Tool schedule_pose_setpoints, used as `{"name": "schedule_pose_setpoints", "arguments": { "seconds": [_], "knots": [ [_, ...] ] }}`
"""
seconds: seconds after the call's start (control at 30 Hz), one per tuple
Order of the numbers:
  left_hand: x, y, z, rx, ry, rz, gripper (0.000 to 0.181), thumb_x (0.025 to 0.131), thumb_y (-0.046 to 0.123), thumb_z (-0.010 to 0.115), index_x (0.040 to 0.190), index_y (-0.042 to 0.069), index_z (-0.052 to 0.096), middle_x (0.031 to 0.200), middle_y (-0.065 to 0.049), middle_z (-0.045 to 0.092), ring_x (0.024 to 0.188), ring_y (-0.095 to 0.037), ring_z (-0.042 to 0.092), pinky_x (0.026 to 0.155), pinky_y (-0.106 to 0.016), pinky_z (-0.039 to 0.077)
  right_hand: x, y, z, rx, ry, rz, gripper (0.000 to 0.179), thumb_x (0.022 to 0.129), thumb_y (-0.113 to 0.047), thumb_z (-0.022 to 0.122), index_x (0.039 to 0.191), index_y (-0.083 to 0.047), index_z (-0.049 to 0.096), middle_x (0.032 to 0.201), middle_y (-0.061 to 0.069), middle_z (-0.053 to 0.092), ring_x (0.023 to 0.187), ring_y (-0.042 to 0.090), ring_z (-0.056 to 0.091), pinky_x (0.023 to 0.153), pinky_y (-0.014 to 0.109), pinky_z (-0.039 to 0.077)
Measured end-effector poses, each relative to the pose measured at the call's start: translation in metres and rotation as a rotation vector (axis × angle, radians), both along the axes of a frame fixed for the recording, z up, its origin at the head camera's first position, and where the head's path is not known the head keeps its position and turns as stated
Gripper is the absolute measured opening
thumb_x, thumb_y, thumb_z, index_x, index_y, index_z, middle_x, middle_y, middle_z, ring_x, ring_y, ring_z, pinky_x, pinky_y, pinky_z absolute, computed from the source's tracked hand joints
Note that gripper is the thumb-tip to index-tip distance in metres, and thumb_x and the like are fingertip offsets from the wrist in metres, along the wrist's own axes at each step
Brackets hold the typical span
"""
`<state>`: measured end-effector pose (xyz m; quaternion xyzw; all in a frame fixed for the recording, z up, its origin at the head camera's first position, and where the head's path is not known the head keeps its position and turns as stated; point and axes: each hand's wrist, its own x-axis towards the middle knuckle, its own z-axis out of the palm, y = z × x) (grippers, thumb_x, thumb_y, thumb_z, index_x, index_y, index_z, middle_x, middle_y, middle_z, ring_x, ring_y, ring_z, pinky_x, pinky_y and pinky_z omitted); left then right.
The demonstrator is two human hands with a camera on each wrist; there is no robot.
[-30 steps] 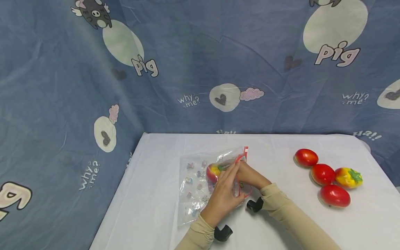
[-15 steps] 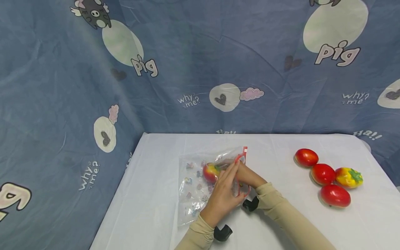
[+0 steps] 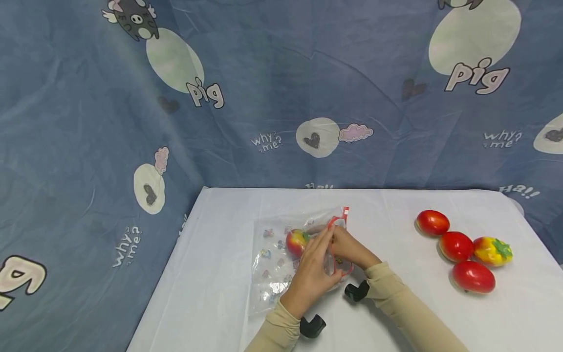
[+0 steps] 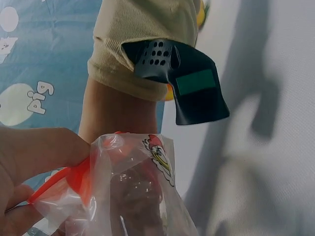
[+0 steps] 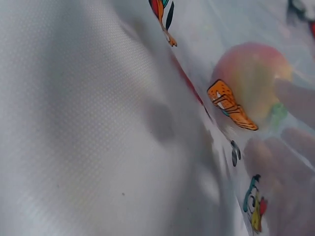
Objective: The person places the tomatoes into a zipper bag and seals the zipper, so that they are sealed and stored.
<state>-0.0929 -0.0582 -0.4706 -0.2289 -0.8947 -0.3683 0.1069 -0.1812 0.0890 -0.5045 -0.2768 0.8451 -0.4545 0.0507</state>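
A clear printed zip bag [image 3: 269,278] with a red edge lies on the white table. My left hand [image 3: 310,276] holds its mouth; in the left wrist view the thumb [image 4: 44,150] and fingers pinch the red zip strip [image 4: 78,179]. Through that mouth reaches my right hand [image 3: 349,244], its fingers inside and partly hidden by the left hand. Within the bag sits a red-and-yellow toy fruit [image 3: 296,243] with a green leaf. Seen from the right wrist, loosely bent fingers [image 5: 298,98] lie beside the fruit [image 5: 246,81], one overlapping its edge.
At the table's right are three red toy fruits, one at the back [image 3: 433,223], one in the middle [image 3: 456,246] and one in front [image 3: 473,277], plus a yellow one [image 3: 492,251] with a green top. Black wrist mounts [image 3: 313,326] stick out below both sleeves.
The fruit first shifted left, deeper into the bag, along with my right hand. Since then the right forearm has drawn back slightly rightward while the fruit stays. The left hand keeps the bag's mouth.
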Motion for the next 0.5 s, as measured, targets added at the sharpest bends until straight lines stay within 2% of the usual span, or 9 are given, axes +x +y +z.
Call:
{"name": "schedule_pose_setpoints", "arguments": {
  "seconds": [0.13, 0.33, 0.4, 0.5],
  "knots": [
    [0.0, 0.0, 0.0, -0.005, 0.004, 0.005, 0.101, 0.071, 0.008, 0.091, 0.158, 0.007, 0.039, 0.161, -0.01, 0.047, 0.146, -0.027, 0.048, 0.122, -0.049, 0.038, 0.005, 0.004, 0.001, -0.013, -0.011, -0.005, 0.019, 0.085, -0.004, 0.073, 0.104, 0.001, 0.073, 0.096, 0.011, 0.076, 0.086, 0.009, 0.062, 0.078, 0.025, 0.056],
    [0.0, 0.0, 0.001, 0.0, 0.001, 0.001, 0.1, 0.071, 0.006, 0.09, 0.158, 0.007, 0.04, 0.161, -0.01, 0.047, 0.147, -0.027, 0.047, 0.122, -0.053, 0.038, 0.014, 0.013, 0.004, -0.066, -0.044, -0.009, 0.031, 0.085, 0.003, 0.071, 0.116, 0.002, 0.071, 0.113, 0.016, 0.075, 0.107, 0.025, 0.07, 0.091, 0.036, 0.062],
    [-0.001, -0.001, 0.001, 0.008, -0.007, -0.002, 0.1, 0.071, 0.006, 0.09, 0.158, 0.008, 0.04, 0.161, -0.01, 0.047, 0.148, -0.027, 0.046, 0.122, -0.055, 0.038, 0.017, 0.015, 0.005, -0.091, -0.037, -0.005, 0.033, 0.086, 0.005, 0.07, 0.119, 0.001, 0.071, 0.115, 0.016, 0.075, 0.11, 0.025, 0.07, 0.092, 0.037, 0.062],
    [-0.001, -0.001, 0.001, 0.015, -0.014, -0.002, 0.101, 0.071, 0.005, 0.09, 0.158, 0.008, 0.039, 0.161, -0.011, 0.046, 0.149, -0.027, 0.045, 0.121, -0.058, 0.038, 0.019, 0.02, 0.006, -0.129, -0.026, 0.004, 0.034, 0.087, 0.006, 0.069, 0.12, -0.002, 0.071, 0.116, 0.013, 0.074, 0.111, 0.018, 0.069, 0.095, 0.04, 0.062]
  ]
}}
